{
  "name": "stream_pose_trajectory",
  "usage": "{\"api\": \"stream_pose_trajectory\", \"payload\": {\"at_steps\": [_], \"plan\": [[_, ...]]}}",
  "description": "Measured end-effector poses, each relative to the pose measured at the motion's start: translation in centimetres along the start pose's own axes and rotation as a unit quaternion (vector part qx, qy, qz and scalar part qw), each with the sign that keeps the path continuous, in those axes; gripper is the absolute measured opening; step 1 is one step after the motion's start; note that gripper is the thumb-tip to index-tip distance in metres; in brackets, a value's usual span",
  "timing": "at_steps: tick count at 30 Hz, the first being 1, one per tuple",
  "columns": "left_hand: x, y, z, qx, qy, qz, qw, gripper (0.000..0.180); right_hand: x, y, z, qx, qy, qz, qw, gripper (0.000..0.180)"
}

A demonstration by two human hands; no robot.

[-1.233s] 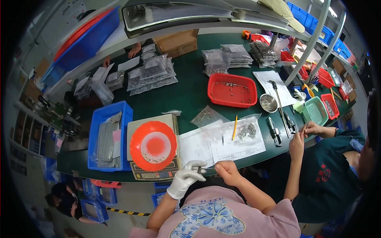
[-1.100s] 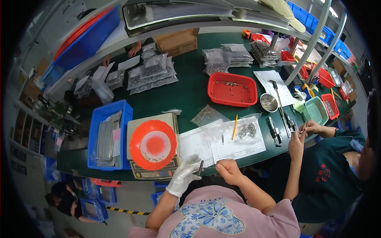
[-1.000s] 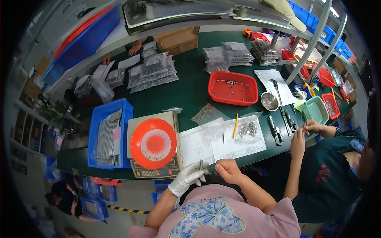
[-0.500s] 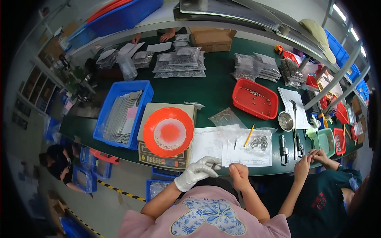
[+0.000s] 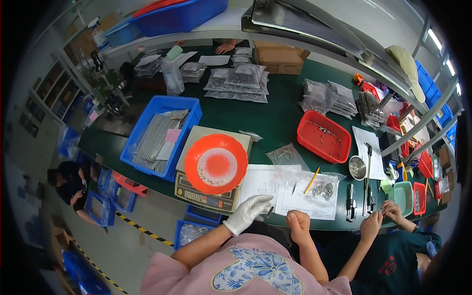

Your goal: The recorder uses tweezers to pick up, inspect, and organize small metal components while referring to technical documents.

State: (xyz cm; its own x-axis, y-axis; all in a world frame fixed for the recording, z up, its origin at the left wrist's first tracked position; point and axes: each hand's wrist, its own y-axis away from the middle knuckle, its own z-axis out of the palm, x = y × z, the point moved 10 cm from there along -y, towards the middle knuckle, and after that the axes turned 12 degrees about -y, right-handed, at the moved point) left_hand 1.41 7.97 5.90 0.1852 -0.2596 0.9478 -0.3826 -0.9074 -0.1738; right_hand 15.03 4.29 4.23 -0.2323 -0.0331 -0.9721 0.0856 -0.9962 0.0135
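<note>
Left hand: a white glove is worn on the left hand (image 5: 248, 212), which is held at the near edge of the table; the fingers are loosely curled toward a small dark part (image 5: 270, 212), and it cannot be told if the part is pinched or only touched.
Right hand: the bare right hand (image 5: 298, 225) is closed into a loose fist just beside the glove, at the table edge; what is inside it, if anything, is hidden.
Small dark part: it is seen between the two hands, on the lower border of the paper sheets (image 5: 290, 192); being at the very edge of the green table (image 5: 275, 123), it is judged easy to be knocked down to the floor by a careless move.
Paper sheets: a yellow pencil (image 5: 311, 180) and a clear bag of screws (image 5: 322, 189) are laid on them; if the sheets are pulled, the bag could be dragged and the screws spilled.
Orange dish: the orange dish (image 5: 216, 163) is placed on a weighing scale (image 5: 209, 194), left of the sheets; a bump from the gloved forearm could probably disturb the small pieces in it.
Farther: a blue bin (image 5: 142, 137) and a red tray (image 5: 324, 136) are standing well apart from the hands.
Co-worker: another person's hands (image 5: 381, 214) are working near, at the right.
</note>
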Motion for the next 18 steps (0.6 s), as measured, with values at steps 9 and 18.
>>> {"api": "stream_pose_trajectory", "payload": {"at_steps": [9,18], "plan": [[1.8,1.3,2.9,-0.179,0.287,-0.053,0.940,0.029,-2.3,-0.3,0.4,0.001,0.106,-0.060,0.993,0.028],[-2.2,2.2,3.5,-0.139,0.293,-0.275,0.905,0.032,-3.2,-0.7,1.0,-0.006,0.167,-0.072,0.983,0.027]]}}
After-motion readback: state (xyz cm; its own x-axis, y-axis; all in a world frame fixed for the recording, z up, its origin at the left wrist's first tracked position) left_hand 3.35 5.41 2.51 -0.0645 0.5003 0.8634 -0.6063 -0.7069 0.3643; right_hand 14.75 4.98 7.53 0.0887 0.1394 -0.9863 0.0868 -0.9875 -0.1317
